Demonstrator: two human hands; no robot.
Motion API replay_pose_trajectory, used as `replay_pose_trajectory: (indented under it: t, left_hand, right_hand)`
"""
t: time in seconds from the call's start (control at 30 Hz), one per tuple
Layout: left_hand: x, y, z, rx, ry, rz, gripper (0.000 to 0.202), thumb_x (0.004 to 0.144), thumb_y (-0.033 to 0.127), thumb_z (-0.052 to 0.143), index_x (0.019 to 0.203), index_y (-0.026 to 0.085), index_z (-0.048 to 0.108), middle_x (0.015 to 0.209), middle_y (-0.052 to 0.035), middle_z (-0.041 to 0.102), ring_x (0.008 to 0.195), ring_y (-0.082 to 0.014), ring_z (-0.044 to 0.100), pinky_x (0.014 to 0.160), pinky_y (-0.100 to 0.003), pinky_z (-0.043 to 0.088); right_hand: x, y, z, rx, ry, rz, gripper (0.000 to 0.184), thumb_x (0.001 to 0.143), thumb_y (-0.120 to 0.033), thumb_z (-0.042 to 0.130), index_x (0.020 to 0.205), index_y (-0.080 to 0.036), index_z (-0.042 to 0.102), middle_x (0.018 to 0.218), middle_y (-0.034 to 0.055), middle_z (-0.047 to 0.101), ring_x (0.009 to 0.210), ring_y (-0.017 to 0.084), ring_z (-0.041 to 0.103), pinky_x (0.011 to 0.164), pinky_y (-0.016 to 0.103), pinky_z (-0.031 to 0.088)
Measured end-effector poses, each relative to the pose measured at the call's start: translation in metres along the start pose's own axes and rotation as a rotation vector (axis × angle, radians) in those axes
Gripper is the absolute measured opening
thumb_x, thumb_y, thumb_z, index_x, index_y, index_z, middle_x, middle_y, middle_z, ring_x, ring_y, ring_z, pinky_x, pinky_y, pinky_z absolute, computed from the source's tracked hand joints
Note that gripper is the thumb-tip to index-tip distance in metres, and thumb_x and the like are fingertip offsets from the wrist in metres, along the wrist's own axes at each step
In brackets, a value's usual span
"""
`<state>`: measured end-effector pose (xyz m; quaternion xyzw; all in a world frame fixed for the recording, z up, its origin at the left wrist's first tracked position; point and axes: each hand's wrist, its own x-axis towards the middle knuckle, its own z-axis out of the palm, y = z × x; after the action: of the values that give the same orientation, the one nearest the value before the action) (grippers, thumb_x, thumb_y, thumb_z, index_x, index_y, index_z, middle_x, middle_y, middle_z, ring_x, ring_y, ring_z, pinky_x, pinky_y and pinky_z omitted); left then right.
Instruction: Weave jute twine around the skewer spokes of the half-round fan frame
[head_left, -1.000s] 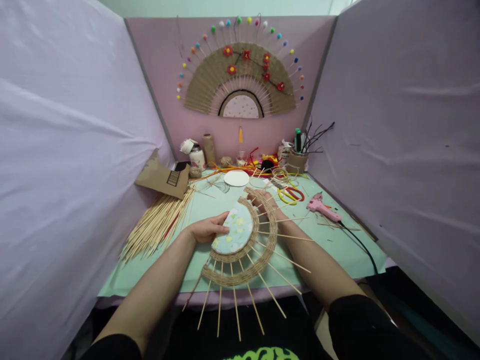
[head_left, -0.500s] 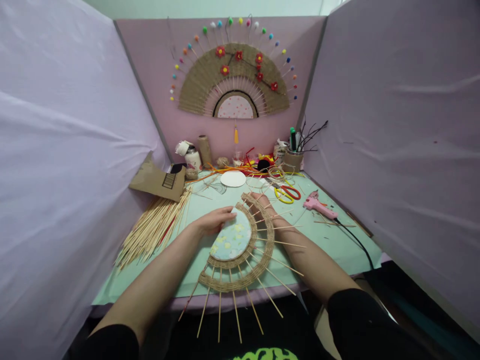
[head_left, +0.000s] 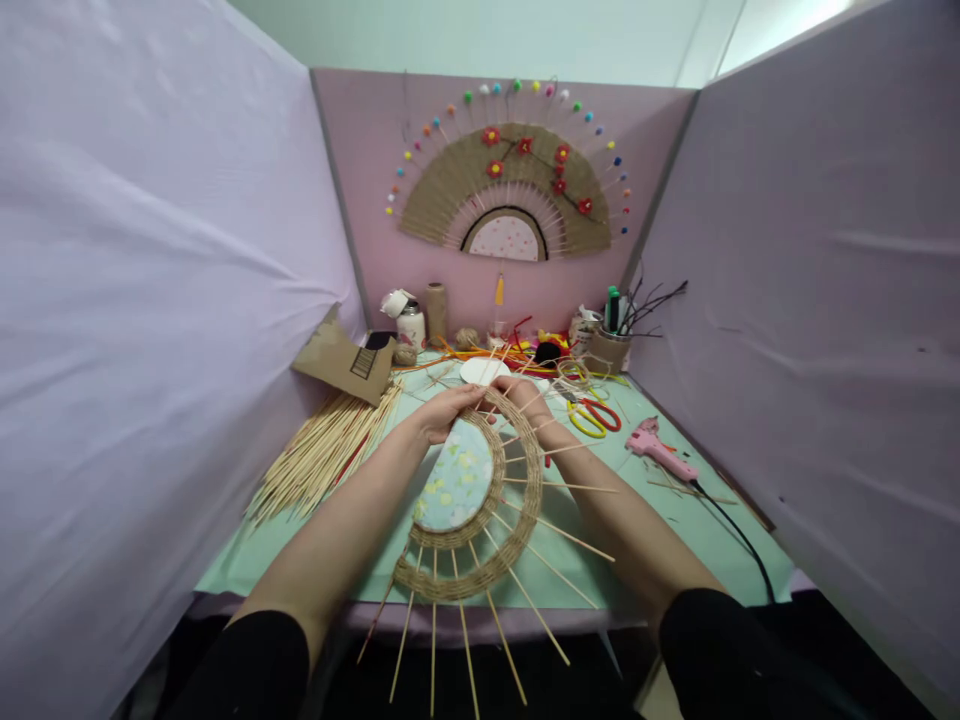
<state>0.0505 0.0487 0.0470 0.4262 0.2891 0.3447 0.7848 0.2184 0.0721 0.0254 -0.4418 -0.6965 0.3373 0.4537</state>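
Between my hands is a half-round woven fan [head_left: 459, 478], tilted over the table's front edge. A pale blue floral half-disc forms its centre, with twine bands woven around thin wooden sticks that fan out toward me and to the right. My left hand [head_left: 450, 412] pinches the fan's upper corner, its fingertips near the top end of the inner band. At the far end of the outer twine band, my right hand [head_left: 523, 397] is closed, its fingers partly behind the band and sticks. Whether it also holds a loose strand is hidden.
A heap of wooden sticks [head_left: 322, 455] and a cardboard piece [head_left: 346, 362] lie at left. Scissors [head_left: 592, 414] and a corded pink glue gun [head_left: 660, 450] rest at right. A white oval [head_left: 484, 371] lies behind my hands. A finished fan [head_left: 517, 160] hangs on the back wall.
My left hand has slid up to the fan's top corner, closer to my right hand. The fan has turned slightly. The whole view has shifted, with the surroundings now further right and lower.
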Motion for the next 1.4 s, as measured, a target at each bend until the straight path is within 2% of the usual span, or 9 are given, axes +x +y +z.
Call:
replay_pose_trajectory:
  t: [0.1,0.3,0.43,0.53,0.8,0.97,1.13,1.27,1.4]
  left_hand:
    - [-0.011,0.009,-0.008,-0.091,0.018,0.031,0.017,0.082,0.023,0.060,0.094,0.011,0.062,0.076,-0.0073,0.068,0.058,-0.0150,0.065,0.057,-0.027,0.053]
    - [-0.028,0.010,-0.024,-0.237,-0.009,0.005,0.018,0.084,0.026,0.057,0.093,0.011,0.062,0.074,-0.0068,0.067,0.061,-0.0162,0.065,0.060,-0.030,0.053]
    - [-0.036,0.001,-0.031,-0.330,-0.129,0.092,0.024,0.083,0.026,0.058,0.106,0.019,0.060,0.076,-0.0033,0.064,0.064,-0.0154,0.064,0.062,-0.032,0.053]
    - [-0.037,-0.006,-0.033,-0.381,-0.148,0.128,0.023,0.081,0.024,0.061,0.104,0.021,0.060,0.075,-0.0015,0.062,0.064,-0.0157,0.064,0.062,-0.032,0.052]
    - [-0.041,-0.015,-0.034,-0.419,-0.154,0.139,0.021,0.080,0.020,0.061,0.102,0.021,0.058,0.079,-0.0015,0.064,0.066,-0.0163,0.064,0.061,-0.030,0.052]
    - [-0.041,-0.017,-0.034,-0.404,-0.111,0.140,0.020,0.080,0.020,0.062,0.099,0.019,0.058,0.080,-0.0025,0.064,0.064,-0.0165,0.064,0.059,-0.030,0.052]
    - [-0.037,-0.021,-0.032,-0.397,-0.139,0.118,0.015,0.081,0.019,0.060,0.096,0.018,0.058,0.078,-0.0028,0.063,0.066,-0.0163,0.065,0.059,-0.028,0.052]
    - [-0.035,-0.025,-0.032,-0.387,-0.163,0.118,0.015,0.081,0.019,0.059,0.096,0.017,0.058,0.080,-0.0043,0.063,0.065,-0.0160,0.064,0.060,-0.028,0.052]
    - [-0.034,-0.026,-0.032,-0.395,-0.151,0.108,0.015,0.081,0.019,0.059,0.096,0.017,0.059,0.080,-0.0038,0.063,0.065,-0.0159,0.064,0.062,-0.029,0.052]
  right_hand:
    - [0.022,-0.017,0.013,-0.114,0.045,-0.127,0.024,0.072,-0.038,0.057,0.059,-0.018,0.058,0.054,-0.0002,0.050,0.054,0.012,0.042,0.052,0.025,0.030]
    - [0.054,-0.033,0.047,-0.004,0.101,-0.198,0.026,0.075,-0.043,0.052,0.075,-0.018,0.059,0.060,0.0002,0.050,0.054,0.012,0.042,0.051,0.025,0.032]
    - [0.058,-0.035,0.062,0.143,0.110,-0.154,0.027,0.074,-0.045,0.053,0.078,-0.019,0.057,0.059,-0.0013,0.046,0.052,0.011,0.039,0.047,0.024,0.030]
    - [0.053,-0.034,0.067,0.187,0.080,-0.101,0.029,0.074,-0.048,0.054,0.077,-0.019,0.057,0.057,-0.0018,0.045,0.050,0.011,0.039,0.046,0.023,0.031]
    - [0.033,-0.018,0.042,0.296,-0.404,0.087,0.044,0.073,-0.059,0.057,0.074,-0.015,0.062,0.065,0.0047,0.061,0.058,0.014,0.053,0.052,0.025,0.041]
    - [0.030,0.003,0.016,0.366,-0.458,0.155,0.036,0.063,-0.047,0.073,0.075,-0.015,0.062,0.062,-0.0010,0.057,0.054,0.009,0.047,0.053,0.022,0.038]
    - [0.039,0.011,0.014,0.445,-0.285,0.044,0.029,0.063,-0.041,0.073,0.073,-0.016,0.061,0.063,-0.0035,0.052,0.055,0.007,0.042,0.054,0.022,0.036]
    - [0.048,0.000,0.025,0.361,-0.056,-0.071,0.025,0.066,-0.040,0.068,0.075,-0.017,0.062,0.063,-0.0032,0.051,0.057,0.009,0.041,0.055,0.023,0.035]
    - [0.055,-0.013,0.031,0.239,0.079,-0.137,0.023,0.066,-0.039,0.067,0.071,-0.017,0.061,0.059,-0.0029,0.049,0.055,0.009,0.039,0.053,0.024,0.032]
